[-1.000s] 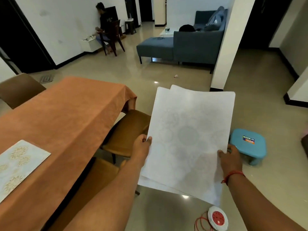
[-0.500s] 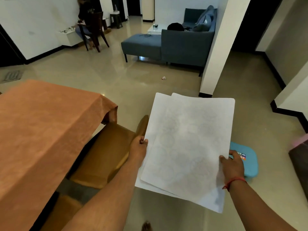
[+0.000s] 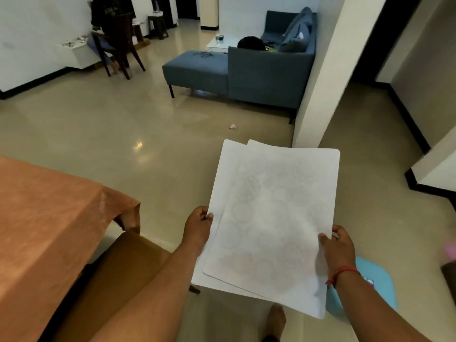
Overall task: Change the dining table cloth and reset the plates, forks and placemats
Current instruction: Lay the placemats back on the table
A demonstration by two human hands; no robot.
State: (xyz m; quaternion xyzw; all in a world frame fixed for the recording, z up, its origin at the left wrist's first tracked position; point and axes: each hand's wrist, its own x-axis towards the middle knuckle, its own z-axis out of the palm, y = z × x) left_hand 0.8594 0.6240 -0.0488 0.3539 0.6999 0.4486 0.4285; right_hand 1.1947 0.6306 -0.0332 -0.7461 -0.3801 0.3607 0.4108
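I carry a small stack of white placemats (image 3: 274,218), faint pattern side showing, held flat in front of me above the floor. My left hand (image 3: 198,228) pinches the stack's left edge, thumb on top. My right hand (image 3: 336,245) grips the right edge; a red thread circles that wrist. The dining table with its orange cloth (image 3: 44,218) fills the lower left, its corner draped down. No plates or forks are in view.
A brown chair (image 3: 128,265) stands tucked beside the table below my left arm. A light blue stool (image 3: 375,282) sits on the floor at lower right. A white pillar (image 3: 328,77), a blue sofa (image 3: 246,70) and a seated person (image 3: 108,28) lie farther off.
The view has swung right and forward along the table's side; the placemat lying on the table and the red-and-white object on the floor have left the view. Both hands keep hold of the stack.
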